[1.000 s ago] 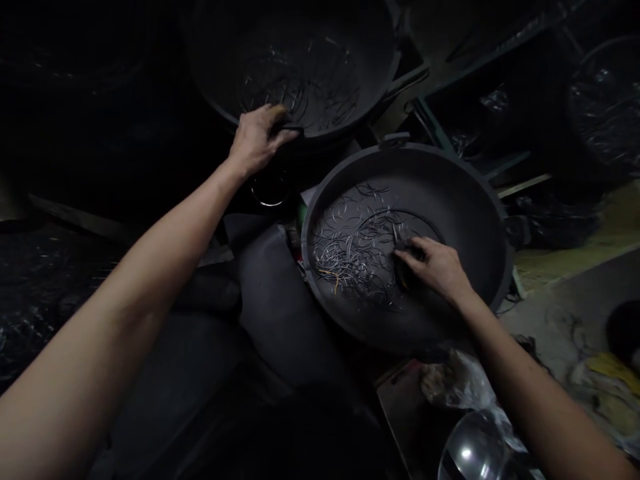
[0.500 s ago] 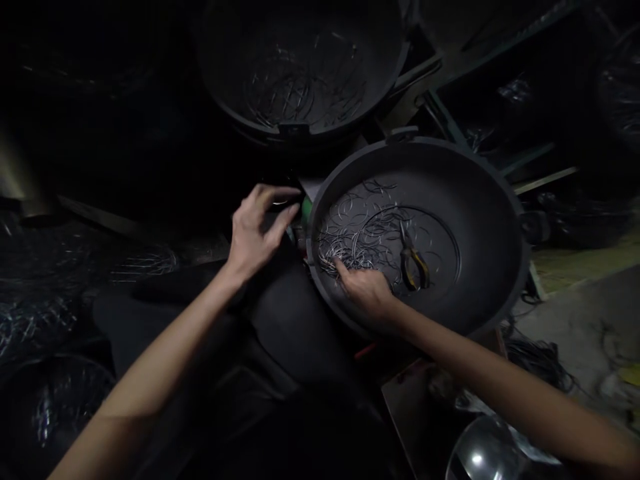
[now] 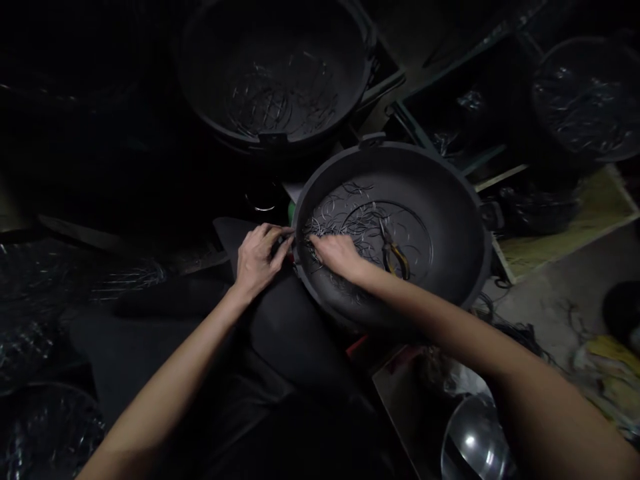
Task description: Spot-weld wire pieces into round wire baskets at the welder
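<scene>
Dim room, grey floor (image 3: 545, 287): half-closed left hand (image 3: 260, 260) touches round dark-grey basin (image 3: 447, 220); curled right hand (image 3: 337, 255) touches thin silvery wires (image 3: 357, 217); both grips unclear.

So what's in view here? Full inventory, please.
near basin: one, dark grey, centre right
wire pieces: many, silvery grey, in near basin
pliers: one, yellow-and-black handles, in near basin
far basin: one, dark grey, top centre
far wires: several, silvery, in far basin
box: one, yellowish side, right
shiny dome: one, clear-looking, bottom right
yellow item: one, yellow, lower right
dark cloth: count unclear, black, below hands
the rest: too dim to identify
left hand: one, bare, at near basin's left rim
right hand: one, bare, at wire pieces
</scene>
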Available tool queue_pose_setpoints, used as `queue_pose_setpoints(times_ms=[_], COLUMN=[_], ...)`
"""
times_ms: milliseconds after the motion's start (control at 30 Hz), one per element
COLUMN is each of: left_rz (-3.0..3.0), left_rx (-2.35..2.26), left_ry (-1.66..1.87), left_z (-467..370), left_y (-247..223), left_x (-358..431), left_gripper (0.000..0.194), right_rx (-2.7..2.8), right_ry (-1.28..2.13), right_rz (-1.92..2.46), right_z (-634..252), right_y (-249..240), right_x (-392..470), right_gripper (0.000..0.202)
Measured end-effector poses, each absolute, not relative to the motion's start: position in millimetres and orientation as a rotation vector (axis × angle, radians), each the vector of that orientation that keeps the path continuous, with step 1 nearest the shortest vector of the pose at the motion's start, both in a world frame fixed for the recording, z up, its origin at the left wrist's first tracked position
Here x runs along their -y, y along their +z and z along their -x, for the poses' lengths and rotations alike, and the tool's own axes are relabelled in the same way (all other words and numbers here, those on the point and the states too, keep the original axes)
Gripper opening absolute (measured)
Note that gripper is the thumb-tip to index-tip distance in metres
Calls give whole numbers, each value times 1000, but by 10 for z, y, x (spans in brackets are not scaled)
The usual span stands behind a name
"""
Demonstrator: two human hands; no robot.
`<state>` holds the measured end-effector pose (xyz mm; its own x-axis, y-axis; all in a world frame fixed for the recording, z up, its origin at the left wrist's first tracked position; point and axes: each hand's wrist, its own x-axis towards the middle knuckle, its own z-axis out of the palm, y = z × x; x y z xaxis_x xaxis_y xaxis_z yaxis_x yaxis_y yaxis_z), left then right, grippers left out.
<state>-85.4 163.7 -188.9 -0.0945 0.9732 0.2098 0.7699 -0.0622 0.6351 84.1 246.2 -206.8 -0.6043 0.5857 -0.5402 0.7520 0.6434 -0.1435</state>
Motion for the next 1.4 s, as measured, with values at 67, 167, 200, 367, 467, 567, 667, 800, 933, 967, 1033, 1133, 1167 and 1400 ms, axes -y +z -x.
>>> queue_pose_setpoints(times_ms=[67,167,200,367,467,567,667,800,933,967,1033,1133,1167,1400], left_rz=[-1874,-1864,-1866,-1871,-1871,-1880,-1893,-1887,-1866,-1859,-1859,-1879,-1882,-1860], left_rx=[-1925,-1947,-1948,-1945,-1929,-1925,-1936,-1937,-1951,-1954,-1954,-1945,-1944,-1959], left_ry=[914,922,928,945,934,921,909,906,901,897,886,882,885,883], left_z=[850,858,863,875,864,849,843,848,854,854,854,852,851,848], left_y=[-1894,-1906,-1909,-1909,-1904,-1899,-1891,-1887,-1901,-1904,-1905,-1895,-1890,-1882], left_x=[-1634,-1620,-1616,-1609,-1617,-1626,-1631,-1630,-1616,-1612,-1607,-1608,-1610,-1603], left_gripper=[21,21,21,22,24,25,24,25,25,25,25,25,24,24], right_rx=[-2423,-2484,-2522,-2497,-2328,-2256,-2246,-2217,-2237,-2240,-2237,-2246,-2250,-2188], right_ry=[-485,-638,-713,-600,-441,-395,-346,-282,-330,-338,-341,-329,-320,-317], right_rz=[-1175,-1379,-1422,-1471,-1432,-1400,-1330,-1231,-1175,-1171,-1205,-1359,-1423,-1470], right_z=[-793,-874,-939,-1416,-1690,-1860,-1915,-1914,-1951,-1960,-1965,-1940,-1926,-1842], right_y=[-2053,-1991,-1963,-1882,-1937,-2023,-2077,-2109,-2164,-2178,-2195,-2186,-2173,-2104], right_x=[-2821,-3320,-3431,-3388,-3106,-2894,-2808,-2826,-2872,-2872,-2859,-2843,-2848,-2928], right_gripper=[38,36,38,32,25,27,33,34,24,23,23,27,28,31])
